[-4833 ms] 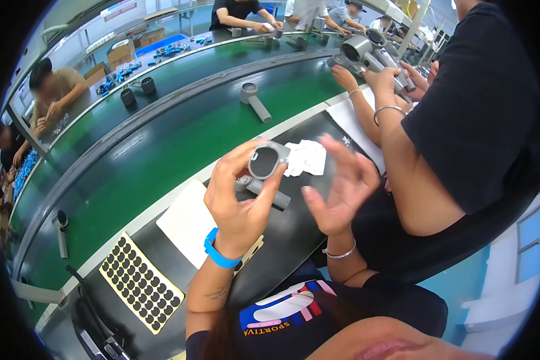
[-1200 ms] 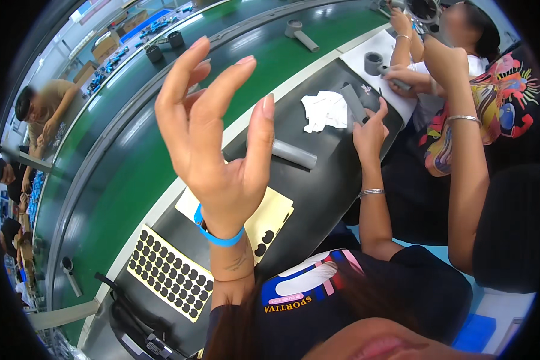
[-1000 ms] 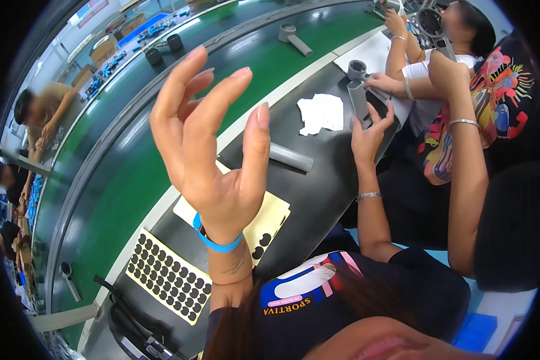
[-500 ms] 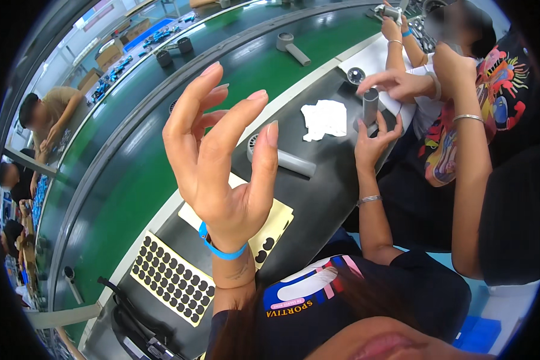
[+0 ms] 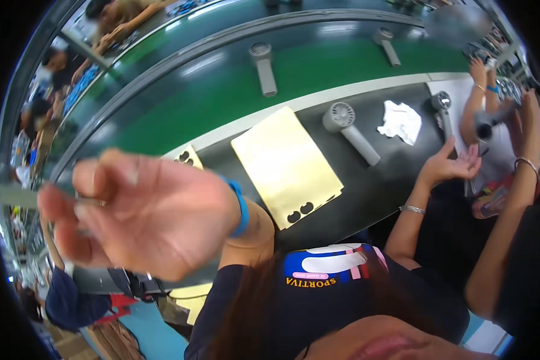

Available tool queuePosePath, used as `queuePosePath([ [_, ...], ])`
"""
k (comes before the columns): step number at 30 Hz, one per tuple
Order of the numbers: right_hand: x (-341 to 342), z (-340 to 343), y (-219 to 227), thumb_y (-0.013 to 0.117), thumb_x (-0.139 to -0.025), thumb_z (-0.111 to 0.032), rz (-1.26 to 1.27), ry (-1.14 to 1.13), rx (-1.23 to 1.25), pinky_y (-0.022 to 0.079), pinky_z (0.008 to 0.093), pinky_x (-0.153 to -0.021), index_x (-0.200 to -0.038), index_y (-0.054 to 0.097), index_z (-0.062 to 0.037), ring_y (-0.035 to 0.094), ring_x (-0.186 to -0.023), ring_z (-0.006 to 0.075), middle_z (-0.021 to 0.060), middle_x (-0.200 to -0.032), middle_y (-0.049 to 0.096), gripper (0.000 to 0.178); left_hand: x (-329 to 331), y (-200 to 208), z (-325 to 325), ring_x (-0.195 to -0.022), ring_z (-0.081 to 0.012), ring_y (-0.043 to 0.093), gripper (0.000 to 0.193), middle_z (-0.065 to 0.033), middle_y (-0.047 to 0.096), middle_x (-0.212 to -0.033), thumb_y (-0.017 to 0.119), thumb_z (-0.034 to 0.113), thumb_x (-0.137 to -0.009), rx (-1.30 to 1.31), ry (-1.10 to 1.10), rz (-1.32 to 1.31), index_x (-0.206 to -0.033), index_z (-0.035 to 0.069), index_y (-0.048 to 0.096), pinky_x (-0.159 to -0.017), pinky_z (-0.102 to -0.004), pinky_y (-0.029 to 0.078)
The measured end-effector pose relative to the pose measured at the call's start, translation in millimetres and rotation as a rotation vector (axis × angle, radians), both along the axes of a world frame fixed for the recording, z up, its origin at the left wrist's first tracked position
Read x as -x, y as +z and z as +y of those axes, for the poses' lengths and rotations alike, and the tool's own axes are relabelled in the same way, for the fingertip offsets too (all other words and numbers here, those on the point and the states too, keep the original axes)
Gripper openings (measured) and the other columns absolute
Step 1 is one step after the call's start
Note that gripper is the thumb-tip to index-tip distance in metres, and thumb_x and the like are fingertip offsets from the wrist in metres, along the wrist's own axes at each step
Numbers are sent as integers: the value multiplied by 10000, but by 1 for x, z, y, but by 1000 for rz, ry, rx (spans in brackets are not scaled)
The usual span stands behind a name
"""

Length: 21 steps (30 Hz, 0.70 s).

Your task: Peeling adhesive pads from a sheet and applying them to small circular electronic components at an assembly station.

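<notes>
My left hand (image 5: 156, 210), with a blue wristband, is raised at the left, smeared by motion. Its fingers are bent and a gap shows between them and the thumb; nothing is visible in it. At the right, my right hand (image 5: 450, 166), with a silver bracelet, is palm up with loose, parted fingers and holds nothing. Just beyond its fingers is a grey handheld fan (image 5: 443, 105). Another grey handheld fan (image 5: 358, 143) lies on the dark tabletop, beside a cream sheet (image 5: 288, 159) carrying a few black stickers (image 5: 306, 208). A second sticker sheet (image 5: 190, 155) is mostly hidden behind my left hand.
A crumpled white paper (image 5: 400, 123) lies right of the tabletop fan. Grey fans (image 5: 265, 69) also lie on the green conveyor (image 5: 324, 69) beyond the table. Close at the right, a co-worker's hand (image 5: 535, 117) holds a dark grey fan (image 5: 492, 123). Other people work across the conveyor.
The view has swung left. My left hand has turned and moved left and lower. My right hand, earlier at an upright grey fan handle, is now off it; the co-worker holds a fan.
</notes>
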State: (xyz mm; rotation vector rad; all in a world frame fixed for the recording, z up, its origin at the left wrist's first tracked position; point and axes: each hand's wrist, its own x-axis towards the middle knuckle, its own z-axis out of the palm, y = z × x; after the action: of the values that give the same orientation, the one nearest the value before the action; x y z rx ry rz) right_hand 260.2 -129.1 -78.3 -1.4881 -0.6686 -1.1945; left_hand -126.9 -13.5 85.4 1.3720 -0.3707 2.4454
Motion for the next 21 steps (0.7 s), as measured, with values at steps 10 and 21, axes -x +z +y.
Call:
queuePosePath([
  [10, 66, 40, 3, 635, -849, 44, 75, 547, 38, 492, 318, -893, -965, 609, 54, 572, -1020, 209, 140, -1117, 572, 120, -79, -151, 193, -1012, -416, 545, 419, -234, 579, -1044, 680, 284, -754, 789, 729, 1385, -1072, 25, 598, -887, -461, 458],
  [21, 75, 44, -19, 609, -894, -39, 167, 823, 246, 509, 314, -837, -1040, 602, 19, 579, -969, 209, 125, -1139, 544, 157, -97, -220, 186, -898, -369, 581, 330, -219, 501, -1030, 609, 68, -780, 1122, 881, 1201, -1088, 38, 495, -713, -428, 529],
])
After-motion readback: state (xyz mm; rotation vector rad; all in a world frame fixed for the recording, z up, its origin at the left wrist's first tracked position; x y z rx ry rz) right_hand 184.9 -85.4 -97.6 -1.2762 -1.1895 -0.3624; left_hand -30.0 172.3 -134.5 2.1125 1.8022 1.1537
